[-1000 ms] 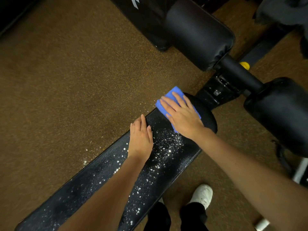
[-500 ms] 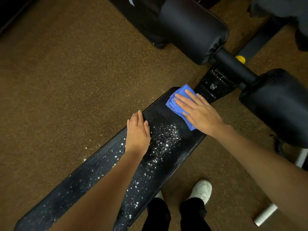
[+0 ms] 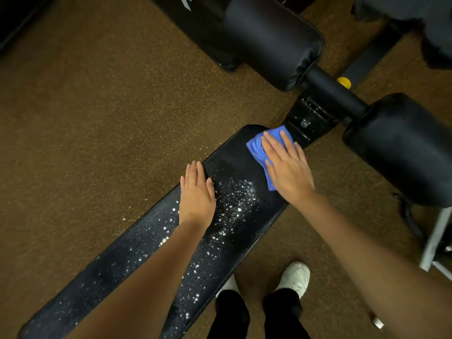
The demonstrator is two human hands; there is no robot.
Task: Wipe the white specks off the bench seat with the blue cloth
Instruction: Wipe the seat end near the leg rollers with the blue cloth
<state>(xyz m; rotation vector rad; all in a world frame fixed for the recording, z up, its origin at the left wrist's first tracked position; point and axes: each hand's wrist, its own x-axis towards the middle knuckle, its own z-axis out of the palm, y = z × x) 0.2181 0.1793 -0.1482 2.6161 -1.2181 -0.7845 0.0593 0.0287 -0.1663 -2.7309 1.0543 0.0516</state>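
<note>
A long black bench seat (image 3: pixel 137 250) runs from lower left to the middle of the view. White specks (image 3: pixel 234 196) lie thick near its upper part and thinner down its length. My right hand (image 3: pixel 286 165) presses a folded blue cloth (image 3: pixel 258 148) flat on the seat's far end, fingers straight. My left hand (image 3: pixel 197 194) rests flat on the seat's left edge, just left of the dense specks. The stretch of seat around the cloth looks dark and free of specks.
Two black roller pads (image 3: pixel 271 37) (image 3: pixel 401 148) on a bar (image 3: pixel 335 91) stand just beyond the seat's far end. My white shoes (image 3: pixel 296 277) are on the brown speckled floor (image 3: pixel 97 118) to the seat's right. A white frame leg (image 3: pixel 435 238) is at the right edge.
My right hand has slid the blue cloth from the seat's left side across towards the right side at the far end. My left hand has stayed flat in place.
</note>
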